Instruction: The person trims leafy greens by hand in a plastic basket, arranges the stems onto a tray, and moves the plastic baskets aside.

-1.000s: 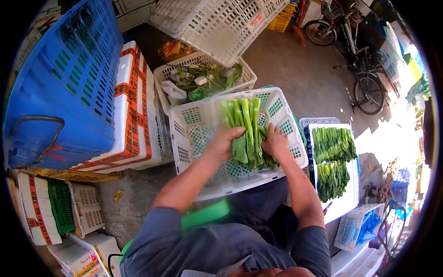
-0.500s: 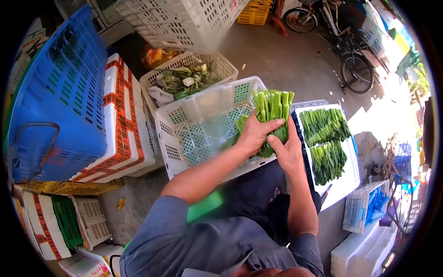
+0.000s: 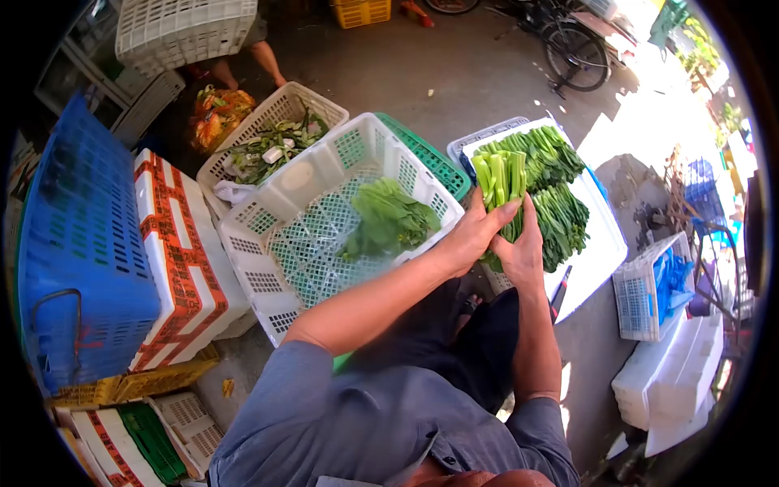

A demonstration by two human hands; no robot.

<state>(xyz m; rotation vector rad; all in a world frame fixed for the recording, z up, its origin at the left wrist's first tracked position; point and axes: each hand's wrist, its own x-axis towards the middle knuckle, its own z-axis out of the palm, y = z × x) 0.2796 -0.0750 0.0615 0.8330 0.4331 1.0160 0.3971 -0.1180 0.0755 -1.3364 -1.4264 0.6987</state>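
My left hand and my right hand are closed together around a bunch of choy sum, its cut stems pointing up and away from me. The bunch is held over the near left edge of a white foam tray. On that tray lie two neat rows of the same greens, a far row and a near row. Left of my hands, a white plastic crate holds loose leafy greens. A slim tool with a red and black handle lies by the tray's near edge.
A beige crate of trimmings stands behind the white crate. At left are a blue basket and taped foam boxes. Another person's legs show beneath a pale crate. A bicycle stands far right.
Both hands have carried the bunch right, from over the white crate to the tray's edge. The view has shifted, now showing loose greens in the crate and another person's legs.
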